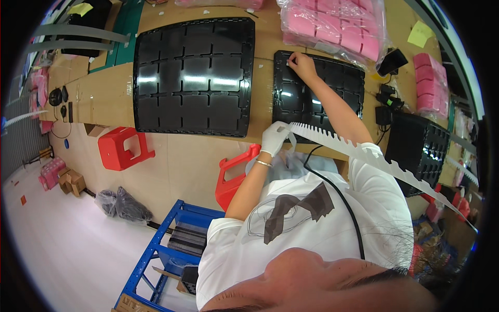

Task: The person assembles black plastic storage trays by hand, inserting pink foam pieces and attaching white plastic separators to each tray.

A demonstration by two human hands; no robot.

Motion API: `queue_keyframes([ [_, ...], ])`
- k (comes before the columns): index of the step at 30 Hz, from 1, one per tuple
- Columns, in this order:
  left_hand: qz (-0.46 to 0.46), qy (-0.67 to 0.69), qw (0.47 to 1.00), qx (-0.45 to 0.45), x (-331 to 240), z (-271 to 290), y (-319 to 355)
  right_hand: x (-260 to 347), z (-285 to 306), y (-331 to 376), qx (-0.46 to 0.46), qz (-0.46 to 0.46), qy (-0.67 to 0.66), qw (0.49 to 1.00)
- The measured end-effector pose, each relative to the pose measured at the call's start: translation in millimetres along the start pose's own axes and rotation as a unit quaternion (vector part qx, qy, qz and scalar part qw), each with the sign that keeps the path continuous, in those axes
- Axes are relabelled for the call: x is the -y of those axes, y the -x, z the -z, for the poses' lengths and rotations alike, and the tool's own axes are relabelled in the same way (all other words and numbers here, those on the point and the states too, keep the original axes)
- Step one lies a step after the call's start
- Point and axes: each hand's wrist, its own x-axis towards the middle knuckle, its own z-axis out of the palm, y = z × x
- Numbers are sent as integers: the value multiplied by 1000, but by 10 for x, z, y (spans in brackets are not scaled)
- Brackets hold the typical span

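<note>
Now left hand (274,138) (gloved) grips serrated strip (364,153).

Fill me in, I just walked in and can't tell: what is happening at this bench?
A person in a white shirt stands at a cardboard-covered bench. The gloved left hand grips the end of a long white toothed strip trailing off to the right. The bare right hand reaches forward, fingertips at the far corner of a small black compartment tray. A larger black tray lies to its left, bagged pink foam blocks behind.
</note>
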Motion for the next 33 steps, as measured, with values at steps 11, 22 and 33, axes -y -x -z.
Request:
queue_keyframes([
  [11, 5, 14, 1000, -12, -15, -34, 92, -132, -72, 5, -86, 90, -38, 991],
  [22, -13, 24, 998, -59, 57, -90, 113, -218, 34, 327, 2, 18, -211, 977],
  [33, -15, 58, 997, -48, 158, -247, 210, -212, 45, 149, 33, -117, -587, 801],
])
